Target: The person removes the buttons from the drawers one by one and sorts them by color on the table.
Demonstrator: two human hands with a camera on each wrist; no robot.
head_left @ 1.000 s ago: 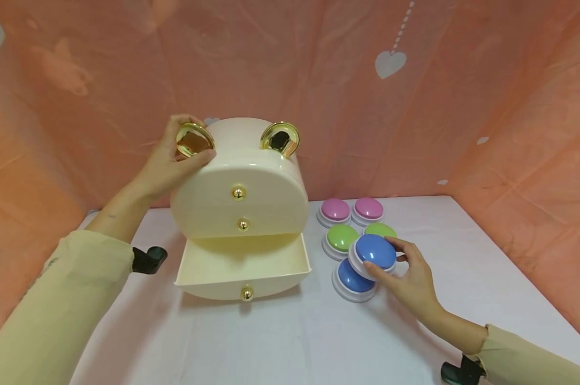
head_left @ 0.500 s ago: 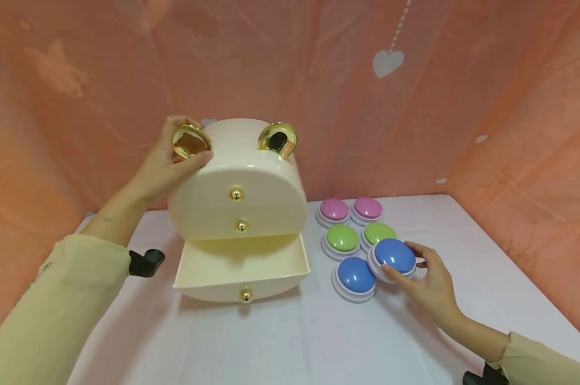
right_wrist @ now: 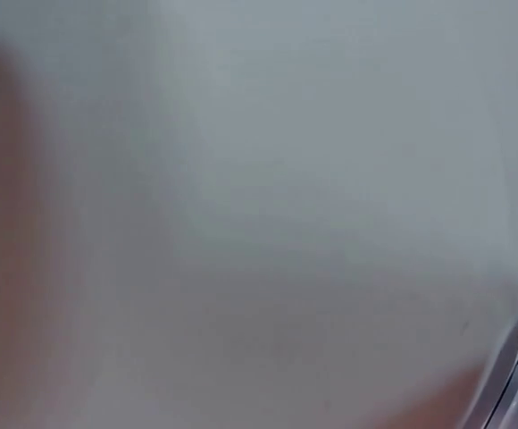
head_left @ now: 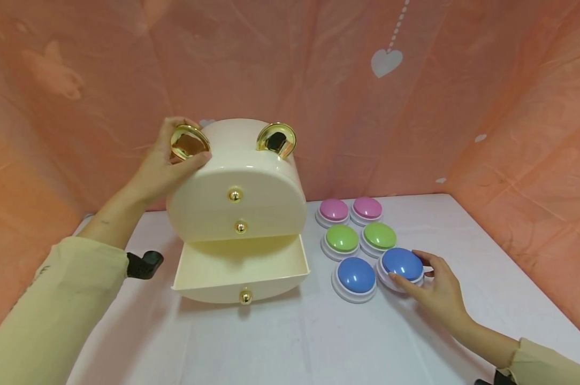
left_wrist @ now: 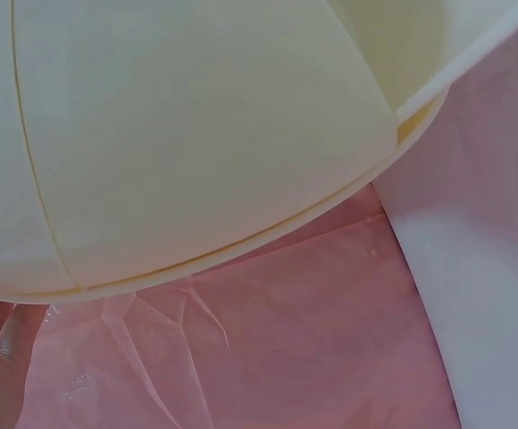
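Observation:
A cream, rounded drawer box (head_left: pixel 251 184) with two gold ears stands on the white table (head_left: pixel 295 342); its bottom drawer (head_left: pixel 242 270) is pulled out and shows nothing inside. My left hand (head_left: pixel 181 152) grips the box's top left corner, thumb in front, fingers behind the left gold ear (head_left: pixel 190 141). My right hand (head_left: pixel 422 278) holds a blue dome button (head_left: pixel 402 263) that sits on the table beside a second blue button (head_left: pixel 356 275). In the left wrist view the box's cream side (left_wrist: pixel 196 134) fills the frame. The right wrist view is a whitish blur.
Two green buttons (head_left: pixel 342 238) and two pink buttons (head_left: pixel 334 210) stand in rows behind the blue ones. A pink cloth backdrop (head_left: pixel 415 107) closes in the table at the back and both sides.
My right hand carried the blue button from above the other blue one to the right and down onto the table beside it. The left hand and the box stayed put.

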